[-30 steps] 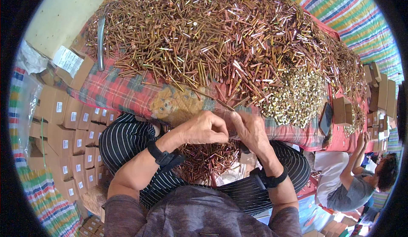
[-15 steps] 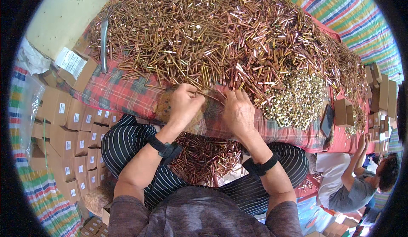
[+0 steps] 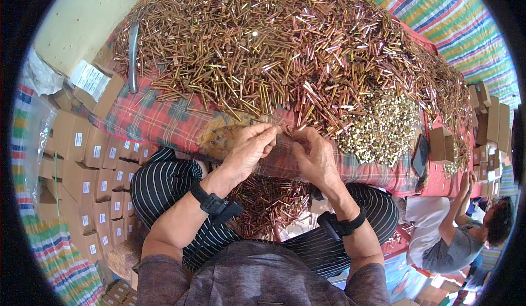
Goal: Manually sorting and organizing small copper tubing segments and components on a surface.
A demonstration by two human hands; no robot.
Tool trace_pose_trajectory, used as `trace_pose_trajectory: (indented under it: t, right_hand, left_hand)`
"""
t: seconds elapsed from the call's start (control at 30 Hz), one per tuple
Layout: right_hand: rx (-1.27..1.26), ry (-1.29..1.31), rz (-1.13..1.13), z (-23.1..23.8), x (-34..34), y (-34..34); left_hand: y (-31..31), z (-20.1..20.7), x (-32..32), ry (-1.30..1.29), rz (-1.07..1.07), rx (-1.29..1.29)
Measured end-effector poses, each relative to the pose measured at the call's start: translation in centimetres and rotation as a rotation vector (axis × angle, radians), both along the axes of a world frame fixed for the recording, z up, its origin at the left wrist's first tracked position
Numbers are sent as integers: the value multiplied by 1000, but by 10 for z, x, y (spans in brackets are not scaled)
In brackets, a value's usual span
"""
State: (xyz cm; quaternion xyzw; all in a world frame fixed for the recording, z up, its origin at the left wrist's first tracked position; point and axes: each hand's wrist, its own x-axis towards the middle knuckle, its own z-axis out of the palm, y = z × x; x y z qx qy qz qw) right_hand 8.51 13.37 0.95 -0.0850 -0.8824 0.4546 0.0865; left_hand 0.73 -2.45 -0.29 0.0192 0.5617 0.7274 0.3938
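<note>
Over the near edge of a plaid cloth, my two hands meet fingertip to fingertip. My left hand is closed in a pinch, and my right hand pinches from the other side. Between the fingertips shows a thin copper-coloured metal rod; the fingers cover most of it, and any smaller part there is too small to tell. Just beyond lies a wide heap of similar copper-coloured metal rods. Right of my right hand is a pile of small gold-coloured metal pieces.
More rods lie between my knees. Stacked cardboard boxes stand at left, below an open carton. A curved metal strip rests at the heap's left. At right are a small open box, a dark flat object and another person.
My hands have come together and slightly nearer to me. My left hand has turned and moved right, so the rod's end now sits between both sets of fingertips.
</note>
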Motion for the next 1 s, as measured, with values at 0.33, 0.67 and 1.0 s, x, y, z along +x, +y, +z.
trace_pose_trajectory:
  t: [0.33,0.67,1.0]
  right_hand:
    - [-802,136,-252,4,3,7]
    - [-866,172,-328,-11,11,4]
    - [-919,143,-298,-20,24,6]
  left_hand:
    - [10,2,11,44,-73,73]
    - [19,-6,20,101,-86,82]
    - [29,1,24,323,-141,-9]
